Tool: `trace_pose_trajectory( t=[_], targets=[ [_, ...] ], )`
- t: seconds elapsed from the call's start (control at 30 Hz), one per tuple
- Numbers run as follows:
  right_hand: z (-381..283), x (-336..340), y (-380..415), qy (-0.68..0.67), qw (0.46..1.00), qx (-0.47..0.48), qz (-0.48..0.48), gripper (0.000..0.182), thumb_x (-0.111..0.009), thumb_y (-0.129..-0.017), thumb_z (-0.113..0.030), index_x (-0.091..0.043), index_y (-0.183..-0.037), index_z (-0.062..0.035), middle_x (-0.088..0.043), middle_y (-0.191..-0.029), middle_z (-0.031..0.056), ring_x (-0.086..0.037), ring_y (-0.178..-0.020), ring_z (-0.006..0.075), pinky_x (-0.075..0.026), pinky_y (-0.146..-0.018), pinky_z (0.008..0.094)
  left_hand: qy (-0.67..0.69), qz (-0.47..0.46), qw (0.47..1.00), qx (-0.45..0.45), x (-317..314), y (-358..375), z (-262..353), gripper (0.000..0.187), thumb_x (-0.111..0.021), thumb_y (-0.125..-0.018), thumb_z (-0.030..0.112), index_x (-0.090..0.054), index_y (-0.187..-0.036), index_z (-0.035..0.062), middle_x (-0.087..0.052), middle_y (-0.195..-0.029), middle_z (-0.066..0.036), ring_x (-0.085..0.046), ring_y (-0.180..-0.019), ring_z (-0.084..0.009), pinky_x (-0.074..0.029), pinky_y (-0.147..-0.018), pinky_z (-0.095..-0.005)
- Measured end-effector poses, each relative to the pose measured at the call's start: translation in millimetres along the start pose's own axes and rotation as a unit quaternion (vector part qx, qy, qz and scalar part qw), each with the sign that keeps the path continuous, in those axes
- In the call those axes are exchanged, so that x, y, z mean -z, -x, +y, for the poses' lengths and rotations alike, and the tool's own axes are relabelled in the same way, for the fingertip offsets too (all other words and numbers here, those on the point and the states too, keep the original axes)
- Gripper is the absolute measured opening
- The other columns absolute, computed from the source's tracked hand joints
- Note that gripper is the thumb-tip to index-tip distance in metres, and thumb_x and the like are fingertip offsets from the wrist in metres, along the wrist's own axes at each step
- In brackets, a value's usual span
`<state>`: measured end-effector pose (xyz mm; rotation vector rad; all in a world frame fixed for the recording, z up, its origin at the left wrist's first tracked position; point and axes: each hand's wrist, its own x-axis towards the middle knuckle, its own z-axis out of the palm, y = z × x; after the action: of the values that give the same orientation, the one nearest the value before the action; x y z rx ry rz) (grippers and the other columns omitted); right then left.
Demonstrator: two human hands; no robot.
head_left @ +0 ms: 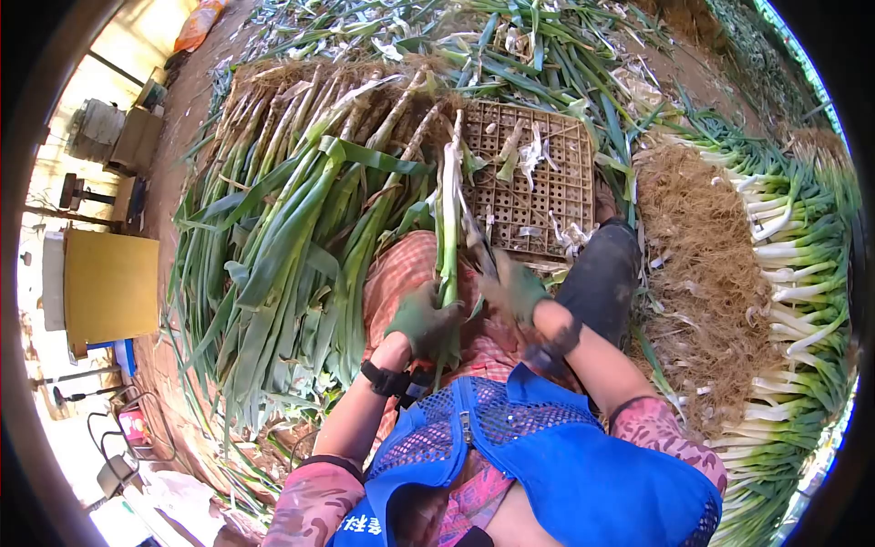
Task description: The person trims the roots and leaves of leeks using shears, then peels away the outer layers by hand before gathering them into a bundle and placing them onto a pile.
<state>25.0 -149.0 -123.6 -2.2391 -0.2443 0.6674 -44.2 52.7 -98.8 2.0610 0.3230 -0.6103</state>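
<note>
My left hand (424, 319), in a green glove, is wrapped round the leafy part of a leek (448, 205). The leek stands out away from me over my lap, its pale stem end pointing to the crate. My right hand (518, 290), also gloved, is closed just to the right of the leek. From its fingers a dark, narrow strip (478, 239) runs up beside the stem; I cannot tell whether it is a blade or a peeled leaf. Left of my hands lies a thick pile of untrimmed leeks (292, 219), brown roots at the far end.
Beyond my hands a plastic crate (570, 164) bears scraps of peeled leek. Cleaned leeks (802, 310) lie in a long row at the right, their matted roots (702, 283) towards me. Loose leaves (365, 32) litter the far ground. A yellow box (111, 287) stands at the left.
</note>
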Motion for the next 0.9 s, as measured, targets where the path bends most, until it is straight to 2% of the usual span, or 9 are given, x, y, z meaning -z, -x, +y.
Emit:
trace_pose_trajectory(
  t=[0.2, 0.4, 0.5, 0.6, 0.67, 0.7, 0.73, 0.83, 0.9],
  targets=[
    [-8, 5, -112, 0.017, 0.995, -0.086, 0.046, 0.055, -0.06, -0.082, -0.041, -0.053, -0.116, 0.0019, -0.064, -0.112, 0.0291, -0.062, -0.106, 0.043, -0.048, -0.093, 0.046, 0.023, -0.005, 0.999, 0.031, -3, 4, -3, 0.05, -0.067, -0.082, 0.035, -0.059, -0.118, 0.0004, -0.07, -0.098, -0.017, -0.069, -0.088, -0.0248, -0.053, -0.079, -0.0374],
    [13, -10, -59, 0.029, 0.999, -0.016, 0.03, 0.058, -0.061, -0.082, -0.042, -0.053, -0.121, 0.0014, -0.064, -0.109, 0.0295, -0.062, -0.105, 0.0437, -0.048, -0.092, 0.0464, -0.048, -0.013, 0.999, 0.02, -1, 14, 8, 0.045, -0.064, -0.083, 0.038, -0.06, -0.11, 0.0014, -0.069, -0.096, -0.021, -0.068, -0.091, -0.0343, -0.051, -0.082, -0.0423],
    [12, -6, -61, 0.049, 0.997, -0.061, 0.019, 0.062, -0.062, -0.082, -0.043, -0.051, -0.124, 0.002, -0.065, -0.109, 0.0294, -0.062, -0.106, 0.0432, -0.048, -0.093, 0.0464, -0.089, -0.058, 0.994, -0.012, -4, 18, 2, 0.035, -0.068, -0.086, 0.027, -0.064, -0.11, 0.0014, -0.07, -0.096, -0.014, -0.068, -0.086, -0.0208, -0.053, -0.077, -0.0342],
    [29, -6, -79, 0.054, 0.992, -0.114, 0.026, 0.066, -0.061, -0.083, -0.046, -0.05, -0.126, 0.003, -0.064, -0.113, 0.0296, -0.061, -0.109, 0.0421, -0.047, -0.094, 0.0462, -0.06, -0.141, 0.988, -0.005, 23, 10, -13, 0.028, -0.067, -0.088, 0.025, -0.068, -0.107, 0.0048, -0.072, -0.099, -0.012, -0.069, -0.087, -0.0193, -0.054, -0.079, -0.0327],
    [32, -3, -73, 0.054, 0.988, -0.14, 0.024, 0.067, -0.06, -0.083, -0.047, -0.05, -0.126, 0.003, -0.063, -0.114, 0.0298, -0.061, -0.11, 0.042, -0.047, -0.095, 0.0457, -0.113, 0.141, 0.978, -0.104, 52, -20, -47, 0.036, -0.072, -0.081, 0.036, -0.07, -0.109, 0.0138, -0.071, -0.103, -0.012, -0.069, -0.093, -0.0298, -0.054, -0.081, -0.0373],
    [26, 1, -62, 0.051, 0.986, -0.161, 0.014, 0.067, -0.059, -0.083, -0.048, -0.05, -0.126, 0.003, -0.063, -0.114, 0.0298, -0.061, -0.11, 0.042, -0.047, -0.095, 0.0456, -0.132, 0.24, 0.959, -0.068, 68, -30, -42, 0.039, -0.072, -0.081, 0.033, -0.066, -0.113, 0.0128, -0.07, -0.108, -0.013, -0.068, -0.096, -0.0303, -0.053, -0.084, -0.038],
    [24, 2, -53, 0.05, 0.983, -0.179, 0.003, 0.068, -0.059, -0.083, -0.048, -0.05, -0.126, 0.003, -0.063, -0.114, 0.0298, -0.061, -0.11, 0.042, -0.047, -0.095, 0.0454, -0.312, 0.326, 0.89, -0.068, 79, -49, -52, 0.045, -0.071, -0.081, 0.031, -0.059, -0.119, 0.0114, -0.067, -0.114, -0.014, -0.066, -0.101, -0.0326, -0.052, -0.087, -0.0403],
    [42, -12, -35, 0.061, 0.988, -0.135, 0.03, 0.068, -0.058, -0.083, -0.048, -0.049, -0.127, 0.0027, -0.064, -0.113, 0.0299, -0.062, -0.109, 0.0423, -0.047, -0.095, 0.0447, -0.437, 0.265, 0.853, 0.106, 79, -101, -91, 0.054, -0.072, -0.079, 0.03, -0.053, -0.127, 0.0109, -0.064, -0.12, -0.014, -0.063, -0.106, -0.0356, -0.051, -0.089, -0.0425],
    [37, -3, -28, 0.06, 0.988, -0.145, 0.009, 0.065, -0.058, -0.082, -0.045, -0.05, -0.125, 0.0029, -0.064, -0.109, 0.0301, -0.062, -0.106, 0.0426, -0.048, -0.093, 0.0446, -0.434, 0.225, 0.867, 0.095, 89, -111, -79, 0.051, -0.072, -0.077, 0.031, -0.057, -0.122, 0.0111, -0.066, -0.116, -0.013, -0.065, -0.105, -0.034, -0.051, -0.089, -0.0421]
  ],
)
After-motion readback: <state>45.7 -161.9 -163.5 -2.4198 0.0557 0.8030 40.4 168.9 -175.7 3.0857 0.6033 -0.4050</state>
